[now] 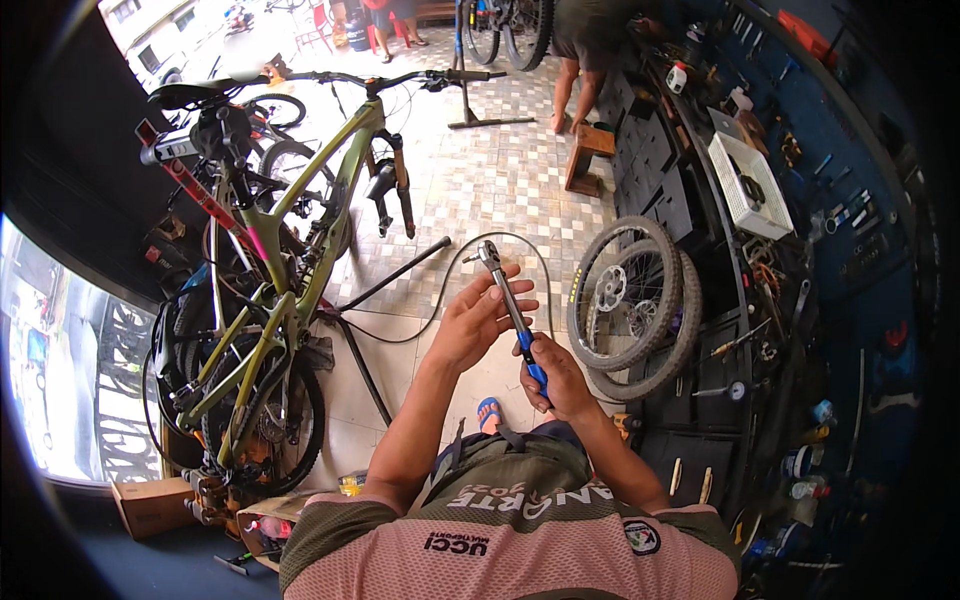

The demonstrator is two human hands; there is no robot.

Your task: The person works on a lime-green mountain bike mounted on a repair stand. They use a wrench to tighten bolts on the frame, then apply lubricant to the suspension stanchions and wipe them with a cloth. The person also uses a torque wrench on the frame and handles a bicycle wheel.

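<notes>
A torque wrench (pixel 506 294) with a ratchet head, metal shaft and blue grip is held slanting in front of my body, its head pointing up and away. My right hand (pixel 562 376) is wrapped around the blue grip at the near end. Under the shaft lies my left hand (pixel 475 322), its thumb against the metal near the head and its fingers fairly straight behind it. To the left, an olive-green mountain bike (pixel 335 165) hangs on a repair stand (pixel 360 365); its fork (pixel 397 190) carries no wheel.
Two bicycle wheels (pixel 632 290) lie overlapping on the floor at right, beside a dark workbench with a white basket (pixel 748 185). Tools hang on the right wall. A wooden stool (pixel 588 150) and another person (pixel 580 80) are farther off. A cardboard box (pixel 152 505) sits lower left.
</notes>
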